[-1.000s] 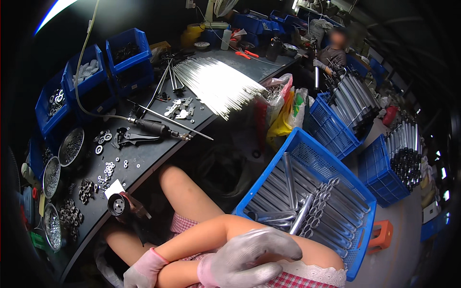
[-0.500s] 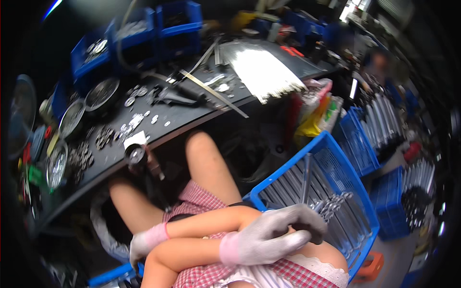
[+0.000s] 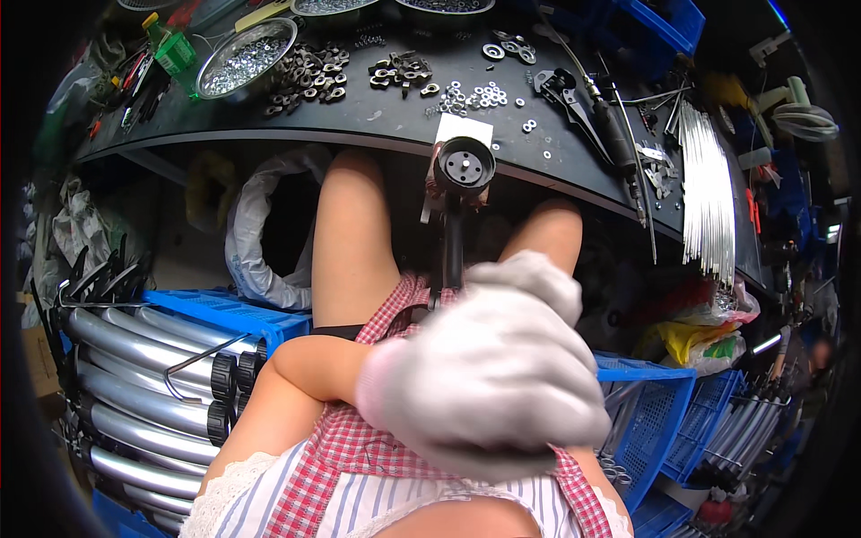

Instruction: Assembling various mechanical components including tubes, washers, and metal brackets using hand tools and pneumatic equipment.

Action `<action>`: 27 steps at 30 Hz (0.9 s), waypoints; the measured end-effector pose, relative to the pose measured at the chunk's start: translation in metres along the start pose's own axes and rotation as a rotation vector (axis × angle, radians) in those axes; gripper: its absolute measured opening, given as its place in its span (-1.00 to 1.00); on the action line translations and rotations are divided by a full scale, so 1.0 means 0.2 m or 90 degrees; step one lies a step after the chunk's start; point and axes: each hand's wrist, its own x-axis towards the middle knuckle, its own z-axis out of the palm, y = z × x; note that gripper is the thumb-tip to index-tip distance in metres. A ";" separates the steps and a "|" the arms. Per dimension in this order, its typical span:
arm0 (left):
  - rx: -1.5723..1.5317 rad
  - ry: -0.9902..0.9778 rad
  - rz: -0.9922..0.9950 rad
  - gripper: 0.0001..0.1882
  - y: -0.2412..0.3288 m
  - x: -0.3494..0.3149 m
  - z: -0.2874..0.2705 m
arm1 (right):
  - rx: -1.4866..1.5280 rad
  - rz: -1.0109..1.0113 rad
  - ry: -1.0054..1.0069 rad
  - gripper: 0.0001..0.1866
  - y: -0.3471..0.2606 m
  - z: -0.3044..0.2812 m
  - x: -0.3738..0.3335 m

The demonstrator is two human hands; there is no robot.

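My left hand (image 3: 484, 377) is in a whitish knitted glove with a pink cuff. It passes across my lap, large and smeared by motion, so I cannot tell what its fingers hold. Beyond it is a smaller gloved shape, which could be its thumb or part of my right hand. The right forearm is mostly hidden behind the left glove. Just past the hands, a round black fixture (image 3: 465, 165) with a metal disc inside stands on a dark post at the bench edge. A white pad (image 3: 466, 130) is behind it.
The dark bench (image 3: 377, 117) carries loose washers (image 3: 489, 96), small dark metal clips (image 3: 314, 72), a bowl of small metal parts (image 3: 247, 58), pliers (image 3: 574, 99) and thin silvery strips (image 3: 704, 188). Curved metal tubes (image 3: 143, 394) lie at my left, and a blue crate (image 3: 659, 430) stands at right.
The view has swung and levelled, bringing the fixture to the middle and the tubes in at left. My left hand has moved from over the blue crate to above my lap.
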 end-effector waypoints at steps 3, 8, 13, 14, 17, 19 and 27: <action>0.227 0.224 -0.170 -0.44 -0.12 -0.16 -0.34 | -0.268 0.190 0.315 -0.78 0.06 -0.31 0.16; 0.656 0.073 -0.413 0.10 -0.57 -0.34 -0.40 | -0.979 0.344 0.097 -0.54 0.41 -1.02 0.41; 0.417 0.305 -0.456 -0.01 -0.71 -0.40 -0.37 | -1.026 0.584 -0.069 -0.40 0.60 -1.10 0.60; 0.419 0.314 -0.466 -0.01 -0.71 -0.41 -0.37 | -1.031 0.575 -0.092 -0.38 0.61 -1.10 0.62; 0.539 0.277 -0.374 -0.18 -0.72 -0.37 -0.37 | -0.923 0.455 -0.058 -0.46 0.65 -1.27 0.55; 0.554 0.266 -0.376 -0.19 -0.73 -0.38 -0.38 | -0.815 0.416 0.017 -0.54 0.61 -1.27 0.54; 0.557 0.232 -0.371 -0.05 -0.72 -0.38 -0.39 | 0.580 0.264 0.224 -0.37 0.21 -0.90 0.64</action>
